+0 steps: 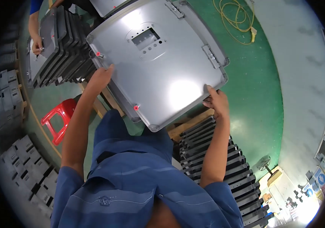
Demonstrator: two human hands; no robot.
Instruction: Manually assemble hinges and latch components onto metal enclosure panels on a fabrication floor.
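A large grey sheet-metal cabinet door (158, 72) lies tilted in front of me. It has a rectangular cutout, several round holes, two hinges on its right side and two red-marked locks on its left. My left hand (100, 79) is closed on the left edge, thumb on top. The right hand (218, 102) pinches the near right edge, thumb on the face and fingers curled beneath. Both hands' lower fingers are partly hidden by the metal. Below the left edge, another grey metal edge (123, 99) shows.
Upright grey panels (65, 45) stand stacked at the far left, where a co-worker's hand (37, 45) touches one. A red plastic stool (58, 119) is left of my legs. Behind my right arm runs a row of dark metal parts (242, 178). A yellow cable (242, 28) lies on the green floor.
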